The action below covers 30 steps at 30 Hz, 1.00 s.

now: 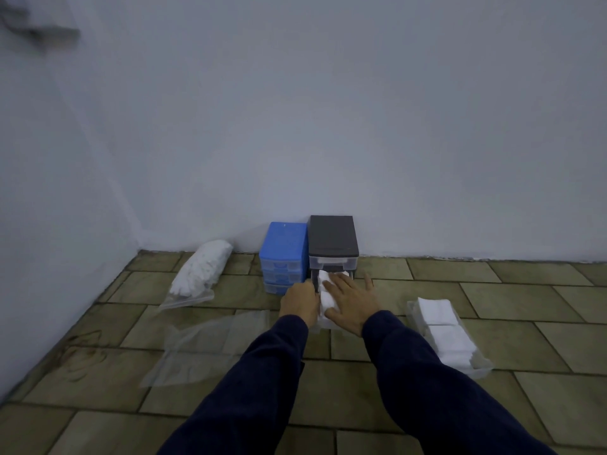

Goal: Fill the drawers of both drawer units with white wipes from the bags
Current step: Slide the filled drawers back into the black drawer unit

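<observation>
Legible text, labels, brands, numbers, signs: none on the blue drawer unit point(283, 244), the grey drawer unit point(332, 236) beside it, or the bags.

Bare pale walls point(328, 110) meet in corner — olive stone-tile floor point(492, 290), dim light.

Right hand point(351, 298) presses flat on white wipes point(326, 302) in the black unit's point(332, 244) pulled-out drawer point(323, 323); left hand point(299, 302) alongside.

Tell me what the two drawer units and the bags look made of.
Blue unit: opaque moulded plastic, matte top, tinted see-through drawers. Grey unit: dark matte plastic top, clear plastic drawer fronts. Bags, like the flat empty one: thin clear plastic film, creased and glossy. All judged by look only.
</observation>
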{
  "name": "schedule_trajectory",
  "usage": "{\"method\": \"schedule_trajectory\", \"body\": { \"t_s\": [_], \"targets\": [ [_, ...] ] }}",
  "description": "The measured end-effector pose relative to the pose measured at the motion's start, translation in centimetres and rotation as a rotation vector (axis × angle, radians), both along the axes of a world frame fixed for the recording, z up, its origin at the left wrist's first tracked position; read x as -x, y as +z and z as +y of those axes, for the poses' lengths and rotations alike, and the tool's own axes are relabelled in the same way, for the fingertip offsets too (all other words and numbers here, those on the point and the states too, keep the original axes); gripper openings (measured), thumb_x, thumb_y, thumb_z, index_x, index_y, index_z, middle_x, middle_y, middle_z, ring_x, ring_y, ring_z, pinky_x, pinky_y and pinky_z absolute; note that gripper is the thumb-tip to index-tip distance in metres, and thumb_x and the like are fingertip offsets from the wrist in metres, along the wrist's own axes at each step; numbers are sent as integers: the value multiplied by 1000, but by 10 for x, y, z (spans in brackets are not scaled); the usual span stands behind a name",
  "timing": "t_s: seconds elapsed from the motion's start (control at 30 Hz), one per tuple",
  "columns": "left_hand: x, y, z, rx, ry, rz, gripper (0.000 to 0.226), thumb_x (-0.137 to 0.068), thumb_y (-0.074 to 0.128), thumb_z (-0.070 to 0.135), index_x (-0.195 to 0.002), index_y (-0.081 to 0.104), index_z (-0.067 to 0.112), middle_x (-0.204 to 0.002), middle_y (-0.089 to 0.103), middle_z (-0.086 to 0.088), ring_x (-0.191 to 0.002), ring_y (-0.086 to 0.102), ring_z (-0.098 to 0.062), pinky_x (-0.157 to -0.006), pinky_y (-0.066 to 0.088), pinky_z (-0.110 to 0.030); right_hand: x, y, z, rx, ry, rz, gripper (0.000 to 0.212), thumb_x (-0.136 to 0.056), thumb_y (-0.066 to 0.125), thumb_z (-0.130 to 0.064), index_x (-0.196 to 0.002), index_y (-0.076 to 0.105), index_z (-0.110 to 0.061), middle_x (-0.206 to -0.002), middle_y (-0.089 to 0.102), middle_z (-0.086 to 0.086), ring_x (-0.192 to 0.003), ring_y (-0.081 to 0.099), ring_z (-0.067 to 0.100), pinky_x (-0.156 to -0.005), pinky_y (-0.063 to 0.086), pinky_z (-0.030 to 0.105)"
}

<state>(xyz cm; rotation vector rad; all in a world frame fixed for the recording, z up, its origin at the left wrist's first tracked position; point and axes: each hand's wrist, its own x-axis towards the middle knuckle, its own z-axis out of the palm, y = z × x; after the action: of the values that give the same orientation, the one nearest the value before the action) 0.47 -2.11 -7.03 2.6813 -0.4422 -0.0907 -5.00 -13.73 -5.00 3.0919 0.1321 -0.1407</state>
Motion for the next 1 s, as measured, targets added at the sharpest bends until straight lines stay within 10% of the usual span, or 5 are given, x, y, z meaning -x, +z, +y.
{"method": "schedule_trajectory", "body": {
  "t_s": [1.0],
  "targets": [
    [-5, 9, -14, -56, 70, -9, 25, -99, 37, 8, -112, 55, -2, -115, 59, -19, -103, 58, -31, -82, 47, -38, -7, -11, -7, -130, -1, -10, 69, -86, 14, -46, -149, 9, -18, -157, 10, -4, -144, 7, 10, -114, -4, 48]
  ]
}}
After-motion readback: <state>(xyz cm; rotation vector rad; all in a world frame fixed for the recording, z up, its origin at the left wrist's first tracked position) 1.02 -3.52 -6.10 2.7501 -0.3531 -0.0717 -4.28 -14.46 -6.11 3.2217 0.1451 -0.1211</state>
